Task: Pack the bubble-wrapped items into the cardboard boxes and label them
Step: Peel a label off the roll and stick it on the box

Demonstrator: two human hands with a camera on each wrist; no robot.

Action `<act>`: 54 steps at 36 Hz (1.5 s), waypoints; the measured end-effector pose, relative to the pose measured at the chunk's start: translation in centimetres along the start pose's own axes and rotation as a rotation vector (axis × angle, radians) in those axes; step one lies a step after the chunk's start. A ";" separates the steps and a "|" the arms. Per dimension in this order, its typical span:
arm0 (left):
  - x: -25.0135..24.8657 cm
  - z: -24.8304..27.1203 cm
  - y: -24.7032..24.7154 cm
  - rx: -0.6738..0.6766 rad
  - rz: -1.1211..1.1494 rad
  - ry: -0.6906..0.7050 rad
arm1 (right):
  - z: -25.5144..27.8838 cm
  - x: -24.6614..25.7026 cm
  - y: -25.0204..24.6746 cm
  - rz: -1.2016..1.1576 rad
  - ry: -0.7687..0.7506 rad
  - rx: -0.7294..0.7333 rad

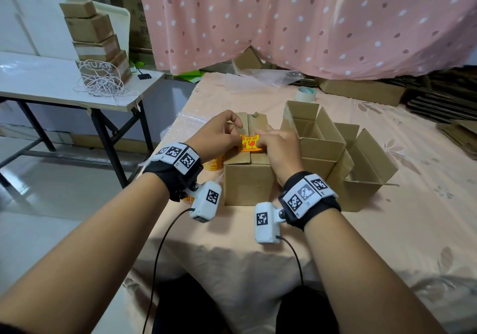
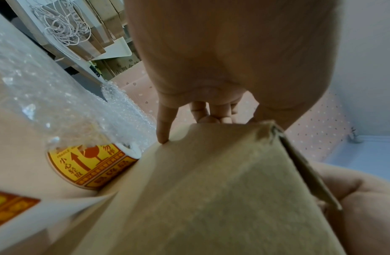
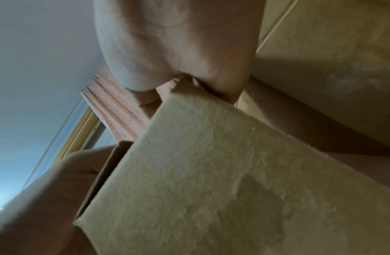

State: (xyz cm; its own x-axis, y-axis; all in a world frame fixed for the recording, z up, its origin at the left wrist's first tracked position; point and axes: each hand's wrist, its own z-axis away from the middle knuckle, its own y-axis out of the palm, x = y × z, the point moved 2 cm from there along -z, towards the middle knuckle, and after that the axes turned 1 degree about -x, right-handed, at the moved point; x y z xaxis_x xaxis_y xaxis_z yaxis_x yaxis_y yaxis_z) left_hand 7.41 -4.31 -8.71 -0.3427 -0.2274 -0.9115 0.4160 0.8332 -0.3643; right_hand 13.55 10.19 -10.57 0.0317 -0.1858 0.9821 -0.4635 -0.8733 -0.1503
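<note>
A closed cardboard box (image 1: 247, 178) stands on the table in front of me. A yellow and red fragile sticker (image 1: 249, 144) lies across its top seam. My left hand (image 1: 236, 132) has curled fingers and pinches the sticker's left edge. My right hand (image 1: 263, 140) presses the sticker's right side with flat fingers. In the left wrist view the little finger (image 2: 163, 131) touches the box (image 2: 211, 189) at its top edge. In the right wrist view the box (image 3: 211, 172) hides the fingertips. No bubble-wrapped item shows; the box's inside is hidden.
Two open boxes (image 1: 317, 137) (image 1: 366, 168) stand right of the closed one. A sticker roll (image 2: 91, 165) and bubble wrap (image 1: 180, 124) lie to its left. A tape roll (image 1: 305, 94) sits farther back. A side table (image 1: 38, 85) with stacked boxes stands at the left.
</note>
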 end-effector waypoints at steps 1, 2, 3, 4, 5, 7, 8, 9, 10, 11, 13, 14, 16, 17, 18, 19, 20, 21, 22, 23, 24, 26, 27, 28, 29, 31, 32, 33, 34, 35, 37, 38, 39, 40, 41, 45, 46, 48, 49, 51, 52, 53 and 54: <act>0.0 0.0 0.0 0.000 0.002 0.003 | 0.0 0.0 -0.1 0.001 -0.008 0.002; 0.0 0.1 0.0 0.000 0.002 0.004 | 0.0 0.0 -0.1 -0.001 -0.017 0.005; 0.0 0.1 0.0 -0.001 0.002 0.004 | 0.0 -0.1 -0.2 0.004 -0.026 0.008; 0.1 0.1 0.0 -0.003 0.001 0.002 | -0.1 -0.2 -0.3 0.009 -0.035 0.011; 0.1 0.1 -0.1 -0.005 0.000 0.002 | -0.1 -0.2 -0.3 0.015 -0.041 0.014; 0.2 0.2 0.0 -0.004 -0.010 0.005 | -0.2 -0.4 -0.2 0.024 -0.057 0.020; 0.3 0.2 0.0 -0.002 -0.015 0.008 | -0.2 -0.5 -0.2 0.025 -0.064 0.025; 0.3 0.2 0.1 -0.003 -0.019 0.010 | -0.3 -0.5 -0.2 0.027 -0.068 0.026; 0.3 0.3 0.1 -0.005 -0.022 0.011 | -0.4 -0.6 -0.2 0.031 -0.073 0.023; 0.3 0.3 0.2 -0.007 -0.028 0.012 | -0.5 -0.6 -0.3 0.037 -0.080 0.020; 0.3 0.4 0.4 -0.002 -0.037 0.018 | -0.7 -0.8 -0.3 0.043 -0.089 0.029; 0.3 0.4 0.4 0.002 -0.043 0.023 | -0.8 -0.9 -0.2 0.055 -0.091 0.031; 0.3 0.5 0.5 0.004 -0.055 0.031 | -1.0 -1.1 -0.2 0.096 -0.098 0.018; 0.4 0.5 0.5 0.003 -0.057 0.031 | -1.1 -1.2 -0.2 0.110 -0.100 0.010; 0.4 0.6 0.5 0.001 -0.055 0.028 | -1.2 -1.2 -0.2 0.119 -0.103 0.007; 0.4 0.7 0.5 -0.003 -0.049 0.027 | -1.2 -1.2 -0.2 0.121 -0.105 0.012; 0.4 0.7 0.5 -0.007 -0.040 0.028 | -1.2 -1.2 -0.2 0.118 -0.108 0.020; 0.4 0.8 0.5 -0.010 -0.031 0.030 | -1.2 -1.2 -0.2 0.111 -0.109 0.030; 0.4 0.9 0.6 -0.012 -0.024 0.031 | -1.1 -1.1 -0.2 0.103 -0.108 0.039; 0.4 1.0 0.6 -0.012 -0.017 0.030 | -1.0 -1.1 -0.2 0.096 -0.104 0.045; 0.4 1.0 0.7 -0.010 -0.008 0.027 | -0.9 -1.1 -0.2 0.089 -0.100 0.047; 0.5 1.1 0.8 -0.008 0.021 0.019 | -1.0 -1.3 -0.2 0.091 -0.096 0.044; 0.6 1.1 0.9 -0.007 0.038 0.017 | -1.0 -1.3 -0.1 0.097 -0.097 0.041; 0.6 1.1 0.9 -0.007 0.050 0.017 | -1.0 -1.4 -0.1 0.101 -0.099 0.035; 0.7 1.2 1.0 -0.005 0.060 0.019 | -1.0 -1.5 0.0 0.101 -0.104 0.029; 0.8 1.2 1.1 -0.004 0.076 0.021 | -0.7 -1.5 0.2 0.099 -0.117 0.014; 0.8 1.1 1.2 -0.006 0.088 0.011 | -0.5 -1.4 0.3 0.098 -0.126 0.004; 0.8 1.1 1.2 -0.008 0.105 0.003 | -0.4 -1.3 0.2 0.097 -0.138 -0.011; 0.8 1.1 1.3 -0.011 0.116 -0.005 | -0.2 -1.2 0.2 0.106 -0.148 -0.026; 0.8 1.0 1.3 -0.012 0.121 -0.004 | -0.1 -1.1 0.2 0.120 -0.161 -0.039; 0.9 1.0 1.5 -0.015 0.102 0.014 | 0.1 -1.0 0.2 0.177 -0.177 -0.069; 1.0 1.0 1.6 -0.021 0.083 0.020 | 0.2 -1.0 0.2 0.206 -0.183 -0.084; 1.1 1.0 1.7 -0.030 0.059 0.028 | 0.3 -1.1 0.2 0.222 -0.194 -0.098; 1.2 1.0 1.8 -0.043 0.020 0.035 | 0.3 -1.1 0.3 0.230 -0.200 -0.114; 1.2 1.0 1.9 -0.056 -0.028 0.046 | 0.3 -1.1 0.2 0.229 -0.199 -0.126; 0.9 1.2 1.8 -0.087 -0.157 0.049 | 0.6 -1.1 0.2 0.194 -0.170 -0.116; 0.9 1.3 1.8 -0.086 -0.155 0.045 | 0.8 -0.8 0.2 0.201 -0.198 -0.107; 0.9 1.4 1.8 -0.085 -0.189 0.047 | 1.0 -0.7 0.4 0.234 -0.256 -0.076; 1.0 1.4 1.7 -0.084 -0.212 0.053 | 1.2 -0.7 0.5 0.260 -0.278 -0.048; 0.9 1.4 1.7 -0.086 -0.248 0.050 | 1.5 -0.8 0.7 0.371 -0.308 -0.005; 0.8 1.5 1.7 -0.089 -0.271 0.049 | 1.7 -0.8 0.8 0.446 -0.337 0.003; 0.8 1.4 1.7 -0.091 -0.304 0.053 | 1.9 -0.9 0.8 0.514 -0.383 0.005; 0.8 1.4 1.6 -0.091 -0.357 0.062 | 2.1 -0.8 0.9 0.568 -0.425 0.001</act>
State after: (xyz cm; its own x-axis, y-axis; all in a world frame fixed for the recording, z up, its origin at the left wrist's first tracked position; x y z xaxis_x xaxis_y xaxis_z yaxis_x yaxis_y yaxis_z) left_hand 9.01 -3.82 -10.26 -0.5044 -0.4832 -0.7156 0.1852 0.7489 -0.6363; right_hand 14.97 8.62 -11.77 0.1281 -0.7724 0.6220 -0.5104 -0.5891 -0.6265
